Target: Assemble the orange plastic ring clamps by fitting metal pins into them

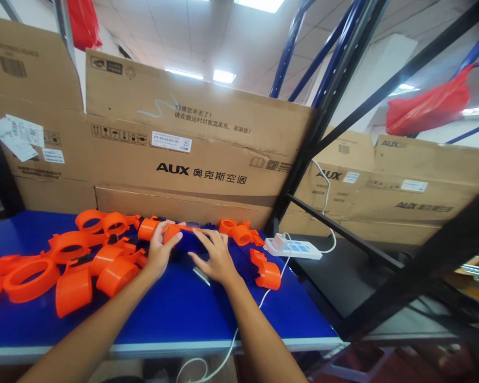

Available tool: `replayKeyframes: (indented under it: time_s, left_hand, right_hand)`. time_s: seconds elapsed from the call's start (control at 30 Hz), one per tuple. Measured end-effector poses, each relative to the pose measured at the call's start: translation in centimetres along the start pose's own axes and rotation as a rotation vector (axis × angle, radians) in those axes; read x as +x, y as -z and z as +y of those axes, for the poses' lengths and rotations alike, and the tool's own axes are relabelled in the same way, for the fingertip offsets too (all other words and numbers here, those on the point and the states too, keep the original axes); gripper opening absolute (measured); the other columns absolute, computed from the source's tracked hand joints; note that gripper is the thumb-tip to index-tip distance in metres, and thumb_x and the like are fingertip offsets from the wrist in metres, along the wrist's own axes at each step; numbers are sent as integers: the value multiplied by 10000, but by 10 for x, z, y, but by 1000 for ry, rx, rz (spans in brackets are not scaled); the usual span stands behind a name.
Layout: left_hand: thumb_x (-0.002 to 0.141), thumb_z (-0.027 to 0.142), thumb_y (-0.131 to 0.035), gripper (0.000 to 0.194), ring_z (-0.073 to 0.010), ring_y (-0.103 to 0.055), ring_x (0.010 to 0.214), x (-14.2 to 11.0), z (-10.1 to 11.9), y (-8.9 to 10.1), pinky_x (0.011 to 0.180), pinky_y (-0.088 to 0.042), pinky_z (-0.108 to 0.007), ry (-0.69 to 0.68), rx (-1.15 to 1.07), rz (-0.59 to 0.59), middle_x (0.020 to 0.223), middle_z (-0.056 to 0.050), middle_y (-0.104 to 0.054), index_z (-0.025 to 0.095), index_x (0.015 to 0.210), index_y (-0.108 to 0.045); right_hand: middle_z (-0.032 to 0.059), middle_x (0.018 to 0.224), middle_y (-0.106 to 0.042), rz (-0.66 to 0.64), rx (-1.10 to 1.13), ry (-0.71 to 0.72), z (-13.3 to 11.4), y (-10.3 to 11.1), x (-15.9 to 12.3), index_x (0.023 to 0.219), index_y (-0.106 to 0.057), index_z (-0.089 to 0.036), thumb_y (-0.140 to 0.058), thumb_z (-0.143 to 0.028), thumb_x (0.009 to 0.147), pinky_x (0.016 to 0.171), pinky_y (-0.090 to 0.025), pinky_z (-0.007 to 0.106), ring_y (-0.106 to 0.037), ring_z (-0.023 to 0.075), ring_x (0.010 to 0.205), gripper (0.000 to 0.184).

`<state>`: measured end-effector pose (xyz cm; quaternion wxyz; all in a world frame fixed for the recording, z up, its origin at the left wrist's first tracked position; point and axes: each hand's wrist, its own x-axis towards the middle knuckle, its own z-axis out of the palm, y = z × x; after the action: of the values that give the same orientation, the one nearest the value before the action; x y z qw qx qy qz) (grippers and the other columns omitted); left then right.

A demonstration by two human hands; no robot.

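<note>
My left hand (159, 252) is closed round an orange plastic piece that looks like a hand-held tape dispenser (173, 232), just above the blue tabletop (163, 314). My right hand (217, 255) reaches to the same piece from the other side. Its fingers are stretched out and the thumb stands apart, with fingertips touching the piece's upper edge. A dark blue area shows between the hands; whether it is part of the held piece I cannot tell. Below the right thumb lies a small flat silvery thing (201, 276).
Several similar orange dispensers (74, 290) lie on the left. More sit at the back right, with one orange piece (268, 272) near the right edge. A white power strip (295, 248) and its white cable (263, 298) lie right. Cardboard (123, 165) walls the back; a black post (299, 159) rises right.
</note>
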<state>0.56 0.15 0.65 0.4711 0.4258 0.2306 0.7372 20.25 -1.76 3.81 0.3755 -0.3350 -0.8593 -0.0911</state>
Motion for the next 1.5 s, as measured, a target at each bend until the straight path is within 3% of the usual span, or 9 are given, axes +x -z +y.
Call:
replayKeyframes:
  time_s: [0.17, 0.3, 0.47, 0.63, 0.73, 0.83, 1.03, 1.33, 1.5]
  left_hand:
    - [828, 472, -717, 513, -276, -678, 1071, 0, 2, 1, 841, -551, -370, 66, -58, -23, 1238, -109, -687, 229, 1267, -607]
    - [839, 472, -702, 492, -223, -690, 830, -2, 2, 3, 658, -544, -318, 141, -47, -68, 989, -74, -707, 213, 1248, -615]
    - [810, 469, -740, 397, -172, -637, 628, -5, 0, 2, 569, -495, -281, 199, -30, -123, 742, -19, -658, 187, 1076, -653]
    - [767, 505, -783, 412, -194, -666, 651, -6, -6, 2, 613, -540, -311, 220, 22, -63, 732, -24, -682, 178, 986, -663]
    - [738, 510, -808, 421, -200, -682, 678, -4, -10, 3, 638, -555, -313, 216, 58, -13, 729, -12, -686, 185, 962, -661]
    - [723, 526, -814, 457, -218, -703, 723, -2, -14, 5, 661, -564, -321, 227, 98, 47, 749, -21, -700, 178, 980, -670]
    - [766, 550, -774, 466, -228, -718, 774, 1, -11, 5, 637, -571, -312, 232, 53, 83, 837, -58, -725, 179, 1027, -666]
    - [848, 506, -698, 623, -142, -638, 605, -13, -8, -8, 455, -504, -232, 189, 205, -83, 850, -29, -625, 188, 1367, -566]
    - [846, 422, -714, 619, -142, -634, 682, -24, -16, -10, 475, -480, -214, 125, 400, -235, 942, -37, -623, 233, 1416, -562]
  right_hand:
    - [126, 1362, -610, 39, 119, -117, 1, 0, 1, 1577, -325, -278, -620, -457, 934, 1038, -399, 484, -570, 297, 1215, 730]
    - [102, 1335, -650, 68, 337, -230, 4, 0, 3, 1468, -503, -286, -505, -461, 992, 1050, -406, 495, -597, 293, 1202, 508]
    - [38, 829, -697, 31, 731, -416, 5, -7, 5, 943, -727, -229, -481, -609, 967, 761, -505, 348, -619, 219, 786, 454]
    - [-27, 585, -486, -55, 940, -575, 7, -19, 5, 605, -517, -198, -536, -691, 900, 537, -366, 246, -403, 127, 567, 575]
    - [-8, 658, -568, -69, 957, -566, 6, -18, 6, 686, -597, -188, -511, -667, 931, 599, -431, 263, -494, 147, 630, 544]
    - [42, 917, -692, -73, 974, -472, 3, -12, 7, 1069, -694, -200, -495, -639, 955, 797, -519, 333, -637, 210, 891, 496]
    - [113, 1398, -583, -151, 959, -297, -5, -7, 8, 1419, -509, -252, -713, -511, 865, 1071, -460, 427, -565, 245, 1283, 644]
    - [60, 1149, -693, 246, 1167, -730, 14, -19, 12, 1302, -578, -258, -660, -520, 866, 817, -573, 347, -681, 235, 999, 516]
    - [51, 1145, -700, 243, 1432, -832, 17, -10, 15, 1321, -549, -275, -773, -468, 769, 730, -581, 336, -697, 233, 930, 626]
